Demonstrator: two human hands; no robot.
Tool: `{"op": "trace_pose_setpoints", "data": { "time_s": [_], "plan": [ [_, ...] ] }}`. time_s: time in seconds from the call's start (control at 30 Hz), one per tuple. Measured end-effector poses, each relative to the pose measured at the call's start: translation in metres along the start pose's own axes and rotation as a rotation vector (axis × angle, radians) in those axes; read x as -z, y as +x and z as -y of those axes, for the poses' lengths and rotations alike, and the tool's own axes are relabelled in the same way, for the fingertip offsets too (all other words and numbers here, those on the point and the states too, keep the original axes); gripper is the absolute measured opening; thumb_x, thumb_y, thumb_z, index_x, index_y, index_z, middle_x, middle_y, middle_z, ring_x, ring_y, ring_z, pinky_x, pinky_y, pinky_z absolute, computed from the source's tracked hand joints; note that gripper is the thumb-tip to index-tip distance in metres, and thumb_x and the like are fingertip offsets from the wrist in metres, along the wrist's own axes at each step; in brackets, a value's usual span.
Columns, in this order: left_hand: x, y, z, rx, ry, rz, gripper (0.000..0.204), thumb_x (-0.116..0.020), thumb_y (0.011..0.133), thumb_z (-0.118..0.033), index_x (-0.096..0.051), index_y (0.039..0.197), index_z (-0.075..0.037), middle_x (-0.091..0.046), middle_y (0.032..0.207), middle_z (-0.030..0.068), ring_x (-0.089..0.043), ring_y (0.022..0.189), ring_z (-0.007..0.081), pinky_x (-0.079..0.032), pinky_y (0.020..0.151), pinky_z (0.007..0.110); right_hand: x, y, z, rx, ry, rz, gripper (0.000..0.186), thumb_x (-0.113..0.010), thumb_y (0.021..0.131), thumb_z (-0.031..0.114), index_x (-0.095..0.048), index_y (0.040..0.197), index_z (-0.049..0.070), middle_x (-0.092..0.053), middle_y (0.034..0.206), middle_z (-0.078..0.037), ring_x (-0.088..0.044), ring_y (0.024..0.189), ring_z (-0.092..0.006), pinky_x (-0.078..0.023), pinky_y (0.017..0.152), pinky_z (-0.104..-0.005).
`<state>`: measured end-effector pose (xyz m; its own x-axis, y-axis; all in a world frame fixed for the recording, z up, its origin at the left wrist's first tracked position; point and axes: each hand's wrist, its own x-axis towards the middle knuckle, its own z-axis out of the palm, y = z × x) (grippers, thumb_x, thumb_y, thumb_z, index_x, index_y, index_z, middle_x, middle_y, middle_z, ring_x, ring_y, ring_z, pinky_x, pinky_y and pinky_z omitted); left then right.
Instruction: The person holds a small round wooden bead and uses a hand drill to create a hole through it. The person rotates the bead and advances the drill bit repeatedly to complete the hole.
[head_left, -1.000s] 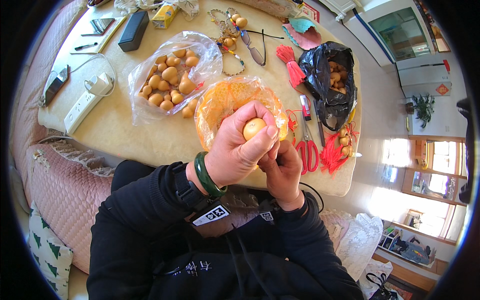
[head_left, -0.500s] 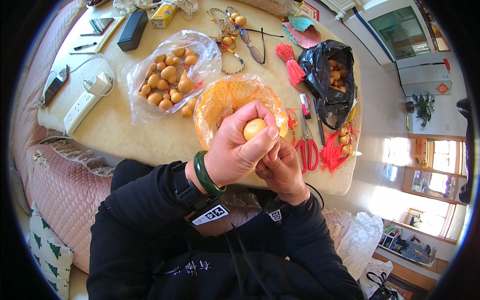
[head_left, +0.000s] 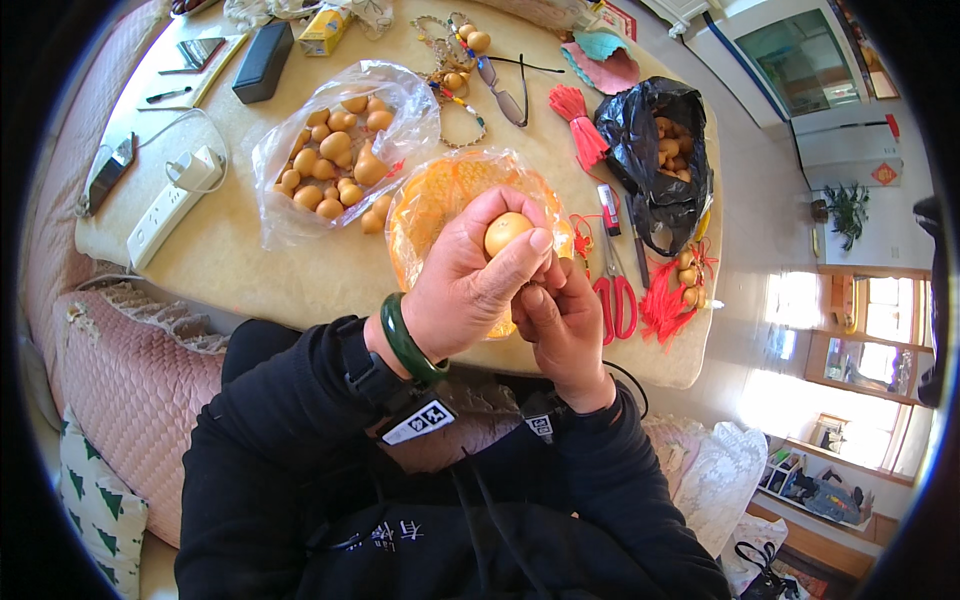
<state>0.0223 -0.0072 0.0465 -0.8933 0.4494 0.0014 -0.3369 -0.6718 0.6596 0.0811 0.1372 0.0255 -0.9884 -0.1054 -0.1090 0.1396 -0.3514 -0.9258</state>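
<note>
A small tan gourd [head_left: 507, 234] is wrapped in my left hand [head_left: 452, 292], its rounded base facing up between thumb and forefinger. Close under it my right hand [head_left: 566, 335] has thumb and fingers pinched together, against the fingers of the left. Whatever the right fingertips grip is hidden. Both hands are above the near side of an orange basket [head_left: 418, 200] with a clear plastic bag in it. To its left lies an open clear bag [head_left: 270, 165] full of tan gourds [head_left: 336, 147]. Red-handled scissors [head_left: 615, 300] rest just right of my right hand.
A black bag [head_left: 640, 115] of gourds, a red tassel bundle [head_left: 577, 125], a glue-like tube [head_left: 608, 210] and loose red tassels [head_left: 662, 305] occupy the table's right. Glasses [head_left: 512, 100] and beaded strings [head_left: 452, 60] lie farther back. At left are a white power strip [head_left: 172, 208] and black box [head_left: 264, 65].
My hands have shifted slightly upward with the gourd. The left thumb now lies higher along the gourd's side, and my right hand has turned a little more upright, its fingers still pinched.
</note>
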Motion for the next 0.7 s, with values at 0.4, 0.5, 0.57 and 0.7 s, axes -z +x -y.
{"op": "trace_pose_setpoints", "data": {
  "time_s": [0.4, 0.5, 0.57, 0.7],
  "plan": [
    [-0.009, -0.005, -0.002, -0.045, 0.048, -0.131, 0.010, -0.056, 0.100, -0.015, -0.049, 0.100, -0.008, -0.053, 0.078, 0.0009, -0.054, 0.071, 0.0127, -0.048, 0.075, 0.029, -0.010, -0.008, -0.019, 0.400, -0.585, -0.163, 0.019, -0.066, 0.090, -0.002, -0.056, 0.106, -0.001, -0.066, 0.089, -0.007, -0.059, 0.077, -0.0077, -0.049, 0.068, -0.0236],
    [-0.007, -0.006, -0.004, -0.040, 0.057, -0.123, 0.010, -0.055, 0.101, -0.016, -0.049, 0.098, -0.009, -0.052, 0.076, 0.0006, -0.054, 0.068, 0.0127, -0.048, 0.075, 0.029, -0.012, -0.007, -0.021, 0.496, -0.669, -0.144, 0.018, -0.066, 0.090, -0.003, -0.056, 0.104, -0.001, -0.064, 0.084, -0.005, -0.057, 0.072, -0.0073, -0.047, 0.064, -0.0226],
    [-0.006, -0.005, -0.004, -0.036, 0.068, -0.102, 0.011, -0.054, 0.101, -0.018, -0.049, 0.096, -0.009, -0.051, 0.075, 0.0004, -0.053, 0.067, 0.0127, -0.048, 0.075, 0.029, -0.014, -0.008, -0.018, 0.433, -0.606, -0.142, 0.016, -0.065, 0.091, -0.002, -0.055, 0.103, 0.001, -0.061, 0.080, -0.004, -0.054, 0.068, -0.0071, -0.044, 0.060, -0.0215],
    [-0.004, -0.003, -0.003, -0.030, -0.052, -0.008, 0.013, -0.056, 0.100, -0.017, -0.050, 0.095, -0.008, -0.052, 0.074, 0.0002, -0.053, 0.065, 0.0101, -0.047, 0.065, 0.026, -0.010, -0.007, -0.003, 0.039, 0.033, -0.024, 0.012, -0.062, 0.095, 0.006, -0.051, 0.097, 0.007, -0.050, 0.071, 0.000, -0.044, 0.058, -0.0069, -0.032, 0.050, -0.0199]
  ]
}}
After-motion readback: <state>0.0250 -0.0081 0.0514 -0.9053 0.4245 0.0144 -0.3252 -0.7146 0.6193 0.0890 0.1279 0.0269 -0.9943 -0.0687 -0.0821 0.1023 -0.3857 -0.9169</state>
